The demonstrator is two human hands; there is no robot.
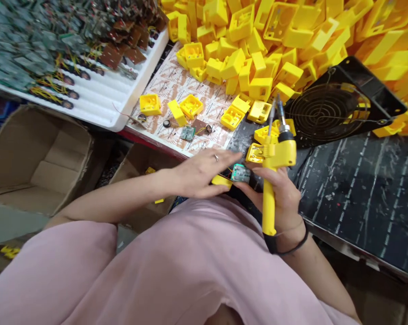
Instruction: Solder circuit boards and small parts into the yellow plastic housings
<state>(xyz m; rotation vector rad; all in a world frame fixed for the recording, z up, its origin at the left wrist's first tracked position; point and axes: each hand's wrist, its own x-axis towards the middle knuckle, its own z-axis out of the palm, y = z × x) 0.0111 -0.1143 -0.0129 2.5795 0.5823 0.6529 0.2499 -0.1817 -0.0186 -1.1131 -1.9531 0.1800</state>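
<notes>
My left hand (pixel 204 171) is closed around a small yellow plastic case (pixel 221 181) at the table's near edge, with the thumb below it and the fingers stretched along the far side. A small green circuit board (pixel 240 173) with thin wires sits at the case's right end. My right hand (pixel 283 194) holds a yellow soldering gun (pixel 268 198), its metal tip pointing away from me. Fingertips of that hand also reach to the circuit board, but the exact contact is partly hidden. Just beyond lies an open yellow case (pixel 254 153).
A large heap of yellow cases (pixel 234 63) fills the back. At the far left, a white foam tray (pixel 99 106) carries many wired circuit boards. A black fan (pixel 342 104) stands to the right on the black tabletop (pixel 366 189). Open cardboard boxes (pixel 41 153) sit below left.
</notes>
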